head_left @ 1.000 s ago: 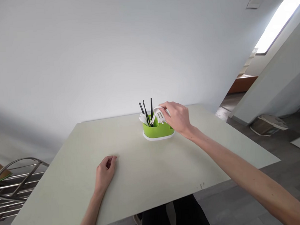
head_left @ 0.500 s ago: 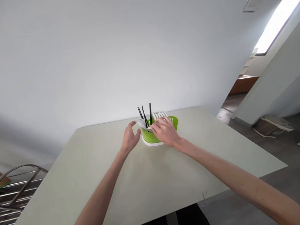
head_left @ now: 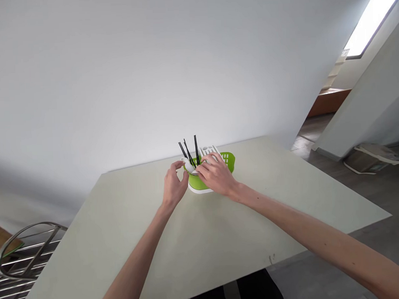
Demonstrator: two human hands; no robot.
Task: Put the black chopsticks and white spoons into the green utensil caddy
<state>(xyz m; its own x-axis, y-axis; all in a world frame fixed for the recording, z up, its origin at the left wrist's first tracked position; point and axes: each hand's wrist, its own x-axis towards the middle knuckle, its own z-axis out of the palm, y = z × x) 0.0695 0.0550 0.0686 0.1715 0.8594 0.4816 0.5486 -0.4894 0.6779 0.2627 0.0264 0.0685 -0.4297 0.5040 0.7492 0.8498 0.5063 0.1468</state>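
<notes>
A green caddy [head_left: 197, 182] with a white base stands on the table near the wall. Several black chopsticks [head_left: 196, 146] lean upright in its left part, and white spoons [head_left: 188, 166] poke out at the left end. At that end is my left hand [head_left: 174, 185], its thumb and forefinger apart beside the spoons; whether a fingertip touches one is unclear. My right hand [head_left: 216, 175] reaches over the caddy's front, its fingertips closed on a white spoon [head_left: 195, 172] low at the rim. Behind this hand is a white slotted rack [head_left: 208, 150], partly hidden.
The pale table [head_left: 164, 259] meets a plain wall [head_left: 151, 81] at the back. A metal-framed rack [head_left: 29, 251] stands off the table's left edge. On the floor to the right sits a lidded bin [head_left: 371, 157].
My left hand's fingertips have come closer to the spoons. The right hand stays at the caddy's front. The whole view has shifted slightly.
</notes>
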